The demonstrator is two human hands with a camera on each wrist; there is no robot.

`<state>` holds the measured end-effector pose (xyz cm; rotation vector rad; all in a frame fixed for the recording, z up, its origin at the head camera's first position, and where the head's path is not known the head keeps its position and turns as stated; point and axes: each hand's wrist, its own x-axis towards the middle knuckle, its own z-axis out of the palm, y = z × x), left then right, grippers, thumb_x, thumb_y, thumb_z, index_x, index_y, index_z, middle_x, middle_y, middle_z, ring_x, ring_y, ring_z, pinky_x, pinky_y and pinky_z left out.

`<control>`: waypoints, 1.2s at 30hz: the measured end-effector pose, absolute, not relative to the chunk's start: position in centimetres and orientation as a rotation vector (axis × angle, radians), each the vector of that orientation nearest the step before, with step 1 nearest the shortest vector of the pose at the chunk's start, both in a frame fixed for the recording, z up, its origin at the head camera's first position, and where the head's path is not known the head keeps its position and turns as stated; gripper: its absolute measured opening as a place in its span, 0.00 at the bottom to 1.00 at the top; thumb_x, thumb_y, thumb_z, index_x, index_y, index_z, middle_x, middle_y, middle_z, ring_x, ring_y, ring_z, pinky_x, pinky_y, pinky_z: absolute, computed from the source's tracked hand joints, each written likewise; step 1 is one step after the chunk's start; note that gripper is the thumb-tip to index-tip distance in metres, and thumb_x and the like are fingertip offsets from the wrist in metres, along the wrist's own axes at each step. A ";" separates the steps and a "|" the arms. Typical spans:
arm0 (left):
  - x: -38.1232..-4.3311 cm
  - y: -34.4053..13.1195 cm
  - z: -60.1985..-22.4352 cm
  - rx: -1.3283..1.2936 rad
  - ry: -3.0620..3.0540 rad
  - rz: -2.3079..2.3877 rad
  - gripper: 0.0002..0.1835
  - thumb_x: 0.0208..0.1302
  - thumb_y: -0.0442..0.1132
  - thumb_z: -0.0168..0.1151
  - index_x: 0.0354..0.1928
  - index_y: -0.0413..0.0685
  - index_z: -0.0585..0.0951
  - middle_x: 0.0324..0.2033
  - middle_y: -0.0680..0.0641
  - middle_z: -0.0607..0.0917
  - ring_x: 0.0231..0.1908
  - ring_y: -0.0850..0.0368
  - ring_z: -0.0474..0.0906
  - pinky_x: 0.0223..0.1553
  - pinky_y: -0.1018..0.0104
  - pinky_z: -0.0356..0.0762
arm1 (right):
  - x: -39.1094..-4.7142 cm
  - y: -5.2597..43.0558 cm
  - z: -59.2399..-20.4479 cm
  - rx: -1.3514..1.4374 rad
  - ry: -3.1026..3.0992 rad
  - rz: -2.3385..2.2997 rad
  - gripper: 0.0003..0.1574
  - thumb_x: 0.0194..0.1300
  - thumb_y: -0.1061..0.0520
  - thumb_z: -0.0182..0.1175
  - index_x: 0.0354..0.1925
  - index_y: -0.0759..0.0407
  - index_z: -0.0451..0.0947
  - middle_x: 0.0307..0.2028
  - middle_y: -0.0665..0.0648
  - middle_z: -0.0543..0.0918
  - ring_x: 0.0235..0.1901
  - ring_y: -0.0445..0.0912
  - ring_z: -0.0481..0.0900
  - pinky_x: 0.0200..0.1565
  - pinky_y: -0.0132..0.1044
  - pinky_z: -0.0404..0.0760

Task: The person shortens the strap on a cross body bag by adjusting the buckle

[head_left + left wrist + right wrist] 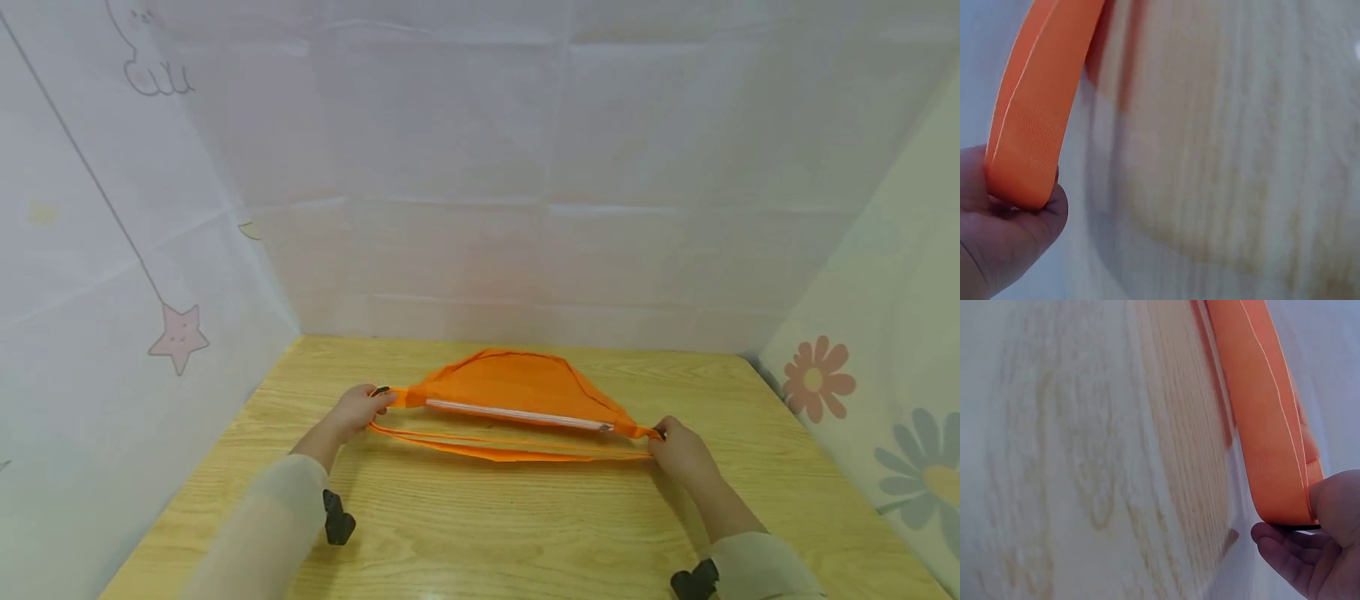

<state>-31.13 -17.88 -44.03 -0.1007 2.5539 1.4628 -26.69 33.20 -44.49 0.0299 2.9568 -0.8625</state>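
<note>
An orange waist bag [517,379] with a white zipper [517,413] along its lower edge spans the space between both hands, over the table. My left hand [362,410] grips its left end, where the orange strap [1038,125] loops back inside the curled fingers. At the other end my right hand [678,450] pinches the strap [1266,425] near a small black part [1294,527]. The doubled strap stretches from hand to hand on the near side of the bag.
A light wooden table [480,533] lies beneath. Pale cloth walls with printed flowers [817,379] and a star [178,337] enclose it at the back and sides. Black devices [339,517] sit at both wrists.
</note>
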 end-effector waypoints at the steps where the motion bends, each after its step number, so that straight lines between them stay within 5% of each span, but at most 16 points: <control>1: -31.1 -17.9 -44.3 -0.097 2.610 1.392 0.21 0.73 0.47 0.54 0.49 0.31 0.75 0.33 0.44 0.79 0.22 0.61 0.62 0.26 0.70 0.62 | -26.7 33.2 -44.5 0.031 2.958 -0.859 0.19 0.65 0.59 0.49 0.48 0.72 0.69 0.31 0.61 0.79 0.29 0.49 0.72 0.28 0.37 0.69; 6: -30.8 -17.9 -44.9 -0.106 2.759 1.200 0.17 0.74 0.45 0.53 0.31 0.37 0.76 0.19 0.51 0.71 0.19 0.59 0.62 0.25 0.68 0.63 | -26.7 33.4 -44.7 0.064 2.986 -0.852 0.17 0.66 0.58 0.51 0.44 0.72 0.70 0.34 0.64 0.81 0.30 0.50 0.74 0.29 0.38 0.71; 11: -30.5 -17.9 -45.1 -0.077 2.869 1.102 0.16 0.71 0.43 0.56 0.30 0.37 0.78 0.16 0.52 0.69 0.18 0.60 0.62 0.23 0.69 0.63 | -26.8 33.6 -44.6 0.089 3.007 -0.816 0.16 0.65 0.55 0.55 0.41 0.70 0.74 0.33 0.62 0.82 0.30 0.50 0.75 0.28 0.37 0.71; 16: -30.3 -17.9 -44.9 -0.096 2.963 1.014 0.12 0.67 0.40 0.62 0.38 0.34 0.85 0.28 0.42 0.84 0.26 0.54 0.73 0.29 0.65 0.72 | -26.7 33.7 -44.5 0.084 3.001 -0.780 0.14 0.64 0.54 0.61 0.35 0.66 0.77 0.31 0.59 0.82 0.29 0.49 0.74 0.29 0.37 0.70; 20: -30.1 -18.1 -44.8 -0.159 2.958 1.048 0.14 0.64 0.38 0.64 0.44 0.32 0.84 0.43 0.36 0.86 0.38 0.48 0.78 0.38 0.60 0.77 | -26.7 33.8 -44.4 0.030 3.015 -0.758 0.14 0.62 0.53 0.66 0.34 0.65 0.79 0.31 0.58 0.83 0.30 0.48 0.74 0.31 0.38 0.72; 25: -29.6 -18.7 -45.4 -0.067 3.020 1.031 0.13 0.64 0.37 0.64 0.43 0.32 0.85 0.39 0.37 0.84 0.32 0.51 0.73 0.31 0.65 0.70 | -27.0 33.7 -44.4 -0.022 3.012 -0.748 0.17 0.65 0.51 0.64 0.37 0.66 0.81 0.32 0.58 0.84 0.31 0.48 0.75 0.34 0.42 0.74; 31: -29.2 -18.8 -45.7 0.213 3.139 0.973 0.14 0.66 0.38 0.64 0.49 0.38 0.84 0.42 0.41 0.83 0.40 0.50 0.78 0.43 0.54 0.79 | -27.2 34.0 -44.6 -0.004 3.047 -0.701 0.18 0.70 0.51 0.58 0.44 0.67 0.80 0.36 0.61 0.85 0.33 0.50 0.78 0.35 0.45 0.76; 36: -29.2 -18.5 -46.1 0.361 3.183 1.030 0.02 0.63 0.30 0.63 0.36 0.43 0.80 0.40 0.45 0.81 0.41 0.50 0.78 0.44 0.54 0.79 | -26.9 34.3 -45.3 -0.046 3.116 -0.716 0.10 0.69 0.55 0.58 0.40 0.61 0.71 0.31 0.59 0.81 0.27 0.49 0.73 0.27 0.38 0.68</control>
